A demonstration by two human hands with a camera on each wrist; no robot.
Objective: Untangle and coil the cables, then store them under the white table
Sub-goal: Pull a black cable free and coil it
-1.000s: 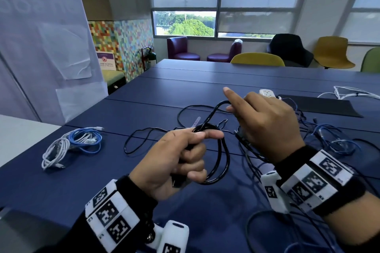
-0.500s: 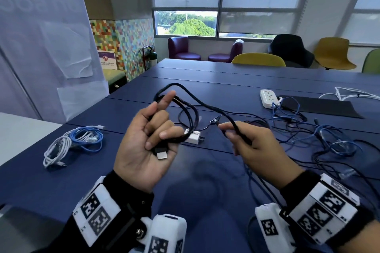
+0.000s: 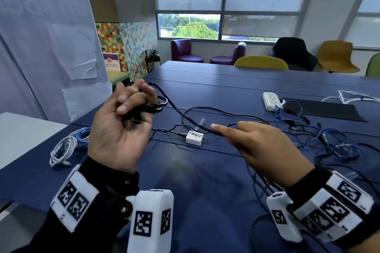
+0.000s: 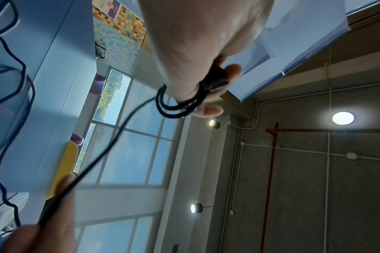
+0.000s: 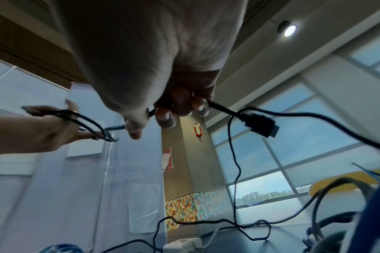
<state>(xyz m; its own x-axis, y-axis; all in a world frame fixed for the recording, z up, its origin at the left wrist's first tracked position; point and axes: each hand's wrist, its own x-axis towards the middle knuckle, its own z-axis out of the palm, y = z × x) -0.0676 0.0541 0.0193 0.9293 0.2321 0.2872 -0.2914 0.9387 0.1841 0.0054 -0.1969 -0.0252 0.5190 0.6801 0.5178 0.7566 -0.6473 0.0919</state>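
My left hand (image 3: 131,109) is raised palm-up over the blue table (image 3: 205,181), its fingers curled round a small coil of black cable (image 3: 159,106). In the left wrist view the coil's loops (image 4: 173,107) hang below that hand (image 4: 195,56), with a black connector (image 4: 217,84) under the fingertips. The free length of the cable (image 3: 185,118) slopes down to my right hand (image 3: 223,133), which pinches it. In the right wrist view my right hand (image 5: 169,106) grips the cable, and a black plug (image 5: 261,125) hangs just past the fingers.
A white charger block (image 3: 194,138) lies between the hands. A white power strip (image 3: 271,101), a black mat (image 3: 324,111) and a tangle of blue and black cables (image 3: 333,141) fill the right side. Coiled white and blue cables (image 3: 68,147) lie left, beside a white table (image 3: 24,135).
My left hand has lifted and turned palm-up with the coil. My right hand has moved down along the black cable, away from the left hand, so the stretch between them is longer.
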